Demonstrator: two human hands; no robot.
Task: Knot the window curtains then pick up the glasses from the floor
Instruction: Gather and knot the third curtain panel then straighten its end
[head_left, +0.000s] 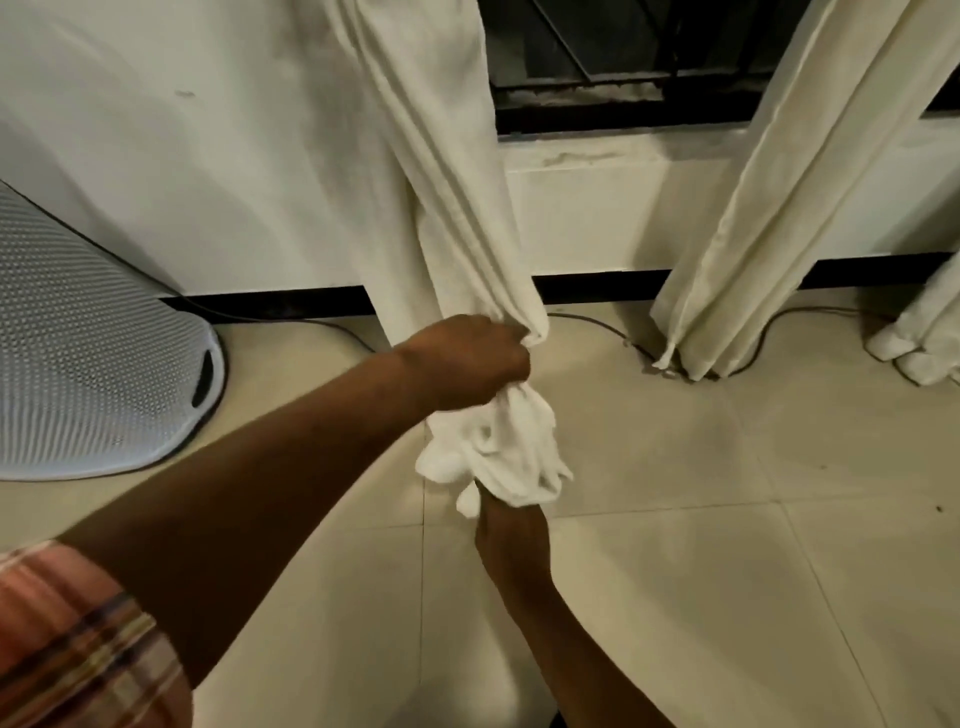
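Observation:
A cream left curtain hangs from the top of the view, gathered into a thick rope. My left hand grips it in a fist just above its bunched lower end. From below, my right hand holds that bunched end; its fingers are hidden in the cloth. A second cream curtain hangs loose to the right, its hem touching the floor. No glasses are in view.
A white mesh basket stands on the floor at the left by the wall. A dark cable runs along the tiled floor under the window. More curtain cloth lies at the far right.

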